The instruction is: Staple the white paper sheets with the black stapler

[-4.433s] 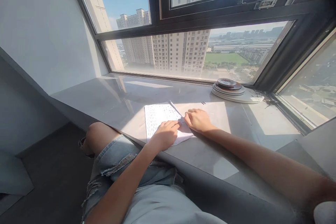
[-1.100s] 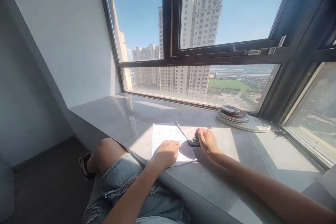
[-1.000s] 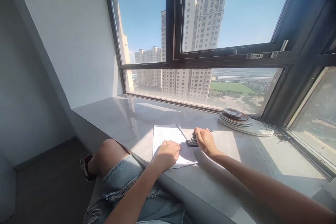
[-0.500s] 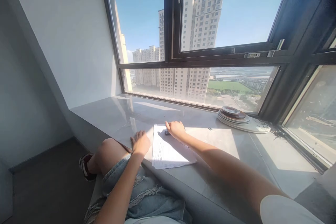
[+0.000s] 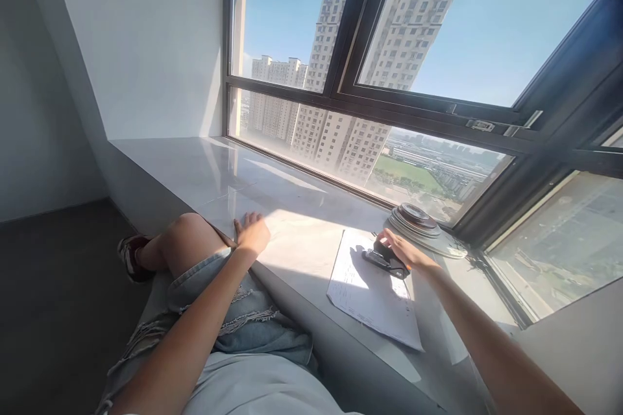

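A printed sheaf of white papers [image 5: 370, 288] lies on the grey window ledge [image 5: 195, 168], near its front edge. My right hand [image 5: 402, 250] is closed over a black stapler [image 5: 387, 259] that rests on the far right corner of the papers. Over to the left my left hand [image 5: 252, 231] lies flat on the ledge, fingers spread, beside my raised knee in torn denim shorts [image 5: 233, 308]. It holds nothing.
A stack of round plates [image 5: 421, 225] sits on the ledge by the window, just beyond the stapler. Dark window frames [image 5: 389, 107] run along the back, and a white wall [image 5: 146, 45] closes the left end. Dark floor [image 5: 53, 298] lies to the left below the ledge.
My left hand left the papers and moved left to lie flat on the ledge. My right hand carried the stapler along the top edge of the papers. The view swung left.
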Demonstrator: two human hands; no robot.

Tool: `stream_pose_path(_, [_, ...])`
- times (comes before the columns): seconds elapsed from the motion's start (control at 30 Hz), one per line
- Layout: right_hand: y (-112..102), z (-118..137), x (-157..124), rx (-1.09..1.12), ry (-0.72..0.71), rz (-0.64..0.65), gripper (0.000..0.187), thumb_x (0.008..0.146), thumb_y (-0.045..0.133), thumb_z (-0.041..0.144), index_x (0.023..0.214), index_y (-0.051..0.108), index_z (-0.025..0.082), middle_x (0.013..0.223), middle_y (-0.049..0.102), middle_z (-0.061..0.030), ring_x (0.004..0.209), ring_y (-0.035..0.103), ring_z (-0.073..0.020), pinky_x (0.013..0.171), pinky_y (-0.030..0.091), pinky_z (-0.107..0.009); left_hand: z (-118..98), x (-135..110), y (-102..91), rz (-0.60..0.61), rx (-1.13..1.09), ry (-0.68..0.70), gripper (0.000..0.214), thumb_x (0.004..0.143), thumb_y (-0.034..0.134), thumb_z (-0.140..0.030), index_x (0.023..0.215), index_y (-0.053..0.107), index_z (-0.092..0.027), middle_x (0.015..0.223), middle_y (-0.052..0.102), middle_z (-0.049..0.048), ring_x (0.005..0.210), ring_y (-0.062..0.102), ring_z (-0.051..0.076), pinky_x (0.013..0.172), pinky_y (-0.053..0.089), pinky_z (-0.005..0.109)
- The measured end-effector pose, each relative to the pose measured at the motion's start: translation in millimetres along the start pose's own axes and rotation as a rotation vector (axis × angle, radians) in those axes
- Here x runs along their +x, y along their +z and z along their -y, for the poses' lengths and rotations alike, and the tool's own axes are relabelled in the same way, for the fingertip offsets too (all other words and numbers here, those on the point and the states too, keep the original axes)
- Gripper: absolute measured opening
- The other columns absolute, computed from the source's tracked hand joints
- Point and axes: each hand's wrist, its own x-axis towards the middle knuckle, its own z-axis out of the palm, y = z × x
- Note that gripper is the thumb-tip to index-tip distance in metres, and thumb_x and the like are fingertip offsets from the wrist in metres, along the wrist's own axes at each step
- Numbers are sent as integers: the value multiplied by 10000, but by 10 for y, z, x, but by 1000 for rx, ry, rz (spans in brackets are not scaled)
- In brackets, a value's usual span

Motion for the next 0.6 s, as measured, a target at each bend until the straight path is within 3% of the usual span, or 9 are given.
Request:
stream_pose_path(0.1, [-33, -358, 175, 220, -1, -36, 435, 1085, 398, 487, 1083, 729, 206, 1070, 782, -172, 952, 752, -281, 812, 591, -381, -3, 0, 0, 11, 11, -5, 413, 1038, 377, -42, 1394, 587, -39, 1589, 524, 245, 1518, 380, 376, 1282, 207, 695])
stream_pose_path(0.2, [178, -515, 318, 234, -113, -29, 297, 959, 597, 412, 1122, 735, 206, 1285, 732, -215, 1174, 721, -330, 988, 587, -451, 5, 8, 17, 26, 26, -23, 429, 1042, 363, -49, 1407, 587, -64, 1588, 530, 236, 1528, 381, 373, 1282, 203, 700])
stream_pose_path(0.3, [507, -575, 393, 201, -161, 50, 407, 952, 599, 364, 1310, 726, 218, 1561, 597, -219, 1437, 601, -324, 1191, 484, -471, 20, 12, 31, 19, 31, -8, 431, 1045, 368, -61, 1417, 584, -84, 1602, 515, 237, 1528, 379, 371, 1277, 210, 692])
stream_pose_path(0.4, [764, -663, 425, 114, -133, 176, 593, 999, 523, 401, 1551, 603, 198, 1716, 435, -207, 1613, 404, -328, 1306, 348, -485, 18, 21, 18, 46, 55, -19, 445, 1041, 409, -90, 1449, 579, -127, 1631, 492, 224, 1545, 365, 373, 1279, 219, 683])
stream_pose_path(0.5, [875, -752, 439, 6, -165, 267, 685, 1030, 447, 475, 1661, 492, 213, 1747, 389, -186, 1639, 346, -354, 1343, 272, -519, -3, 39, -12, 102, 99, -45, 498, 1047, 380, -113, 1510, 558, -154, 1678, 453, 199, 1589, 334, 362, 1299, 216, 681])
stream_pose_path(0.6, [869, -676, 471, -56, -180, 280, 728, 1045, 386, 560, 1710, 409, 264, 1763, 365, -165, 1639, 340, -375, 1331, 287, -570, -21, 49, -31, 131, 130, -64, 527, 1050, 346, -111, 1535, 546, -155, 1701, 436, 177, 1610, 321, 348, 1314, 223, 665])
